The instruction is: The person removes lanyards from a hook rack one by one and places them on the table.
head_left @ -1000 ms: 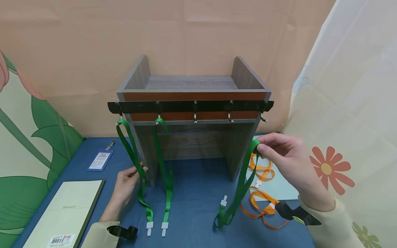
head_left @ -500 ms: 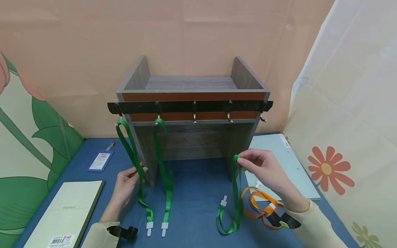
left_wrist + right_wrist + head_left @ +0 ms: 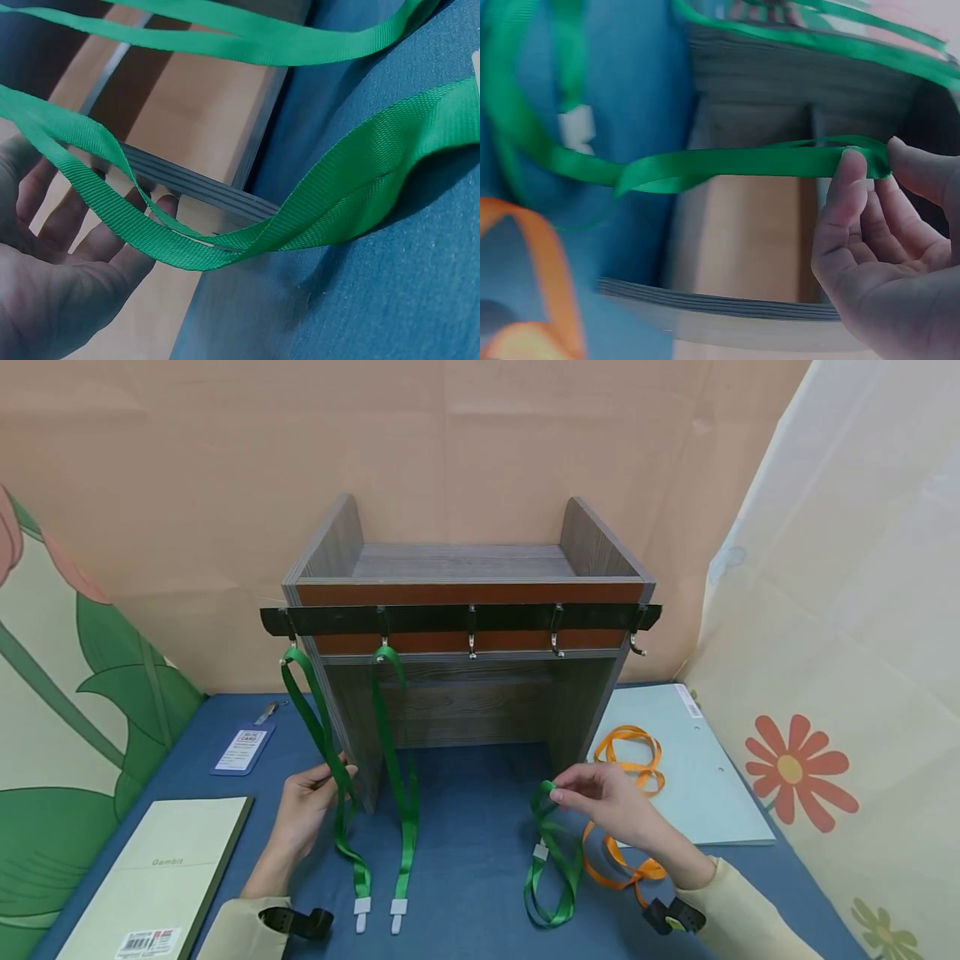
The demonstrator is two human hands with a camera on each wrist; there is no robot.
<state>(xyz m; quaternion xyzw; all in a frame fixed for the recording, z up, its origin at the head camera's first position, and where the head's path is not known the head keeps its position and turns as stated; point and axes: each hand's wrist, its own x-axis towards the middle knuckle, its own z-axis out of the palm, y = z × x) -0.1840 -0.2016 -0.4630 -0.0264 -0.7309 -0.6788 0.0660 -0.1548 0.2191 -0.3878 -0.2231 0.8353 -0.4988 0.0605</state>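
Note:
In the head view my right hand [image 3: 603, 802] pinches the top loop of a green lanyard [image 3: 573, 893], whose lower part lies curled on the blue table with its white clip [image 3: 541, 852] beside it. The right wrist view shows the strap [image 3: 742, 161] held between thumb and fingertips. My left hand [image 3: 307, 806] is at the left side panel of the grey shelf, fingertips against the panel, behind a hanging green lanyard [image 3: 195, 255]. A second green lanyard [image 3: 405, 793] hangs from the neighbouring hook. Both end in white clips.
A black hook rail [image 3: 427, 618] runs across the front of the grey wooden shelf [image 3: 457, 560]. Two orange lanyards lie at right, one [image 3: 637, 768] on a pale blue folder [image 3: 693, 777]. A notebook [image 3: 153, 877] and a blue badge card [image 3: 242, 750] lie at left.
My right hand has moved left and down with the green lanyard, lowering it so more of the strap rests on the table. My left hand has stayed in place.

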